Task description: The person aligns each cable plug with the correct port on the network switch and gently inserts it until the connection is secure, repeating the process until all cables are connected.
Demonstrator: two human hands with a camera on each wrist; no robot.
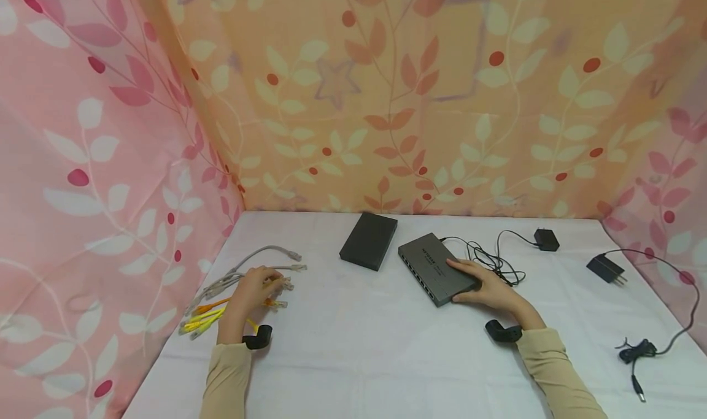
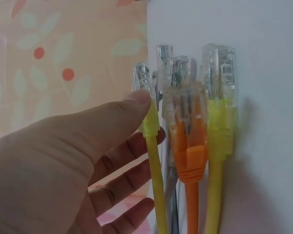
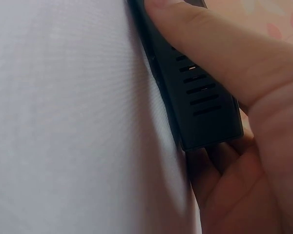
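My left hand [image 1: 254,291] is over a bundle of network cables at the left of the table. In the left wrist view its thumb and a finger pinch the clear-tipped plug of a yellow network cable [image 2: 150,122]. An orange cable plug [image 2: 189,151] and another yellow plug [image 2: 219,122] stand right beside it, with grey cable plugs partly hidden behind. My right hand [image 1: 488,289] grips the near right end of a grey network switch [image 1: 436,269], thumb along its vented side [image 3: 200,92]. A row of ports [image 1: 418,276] runs along the switch's left edge.
A flat black box [image 1: 369,241] lies at the back middle. A thin black cord [image 1: 494,261] runs from the switch's back to a power adapter [image 1: 547,240]. Farther right lies a second adapter [image 1: 604,269], its cord [image 1: 690,308] ending in a barrel plug. Patterned cloth [image 1: 386,100] surrounds the table.
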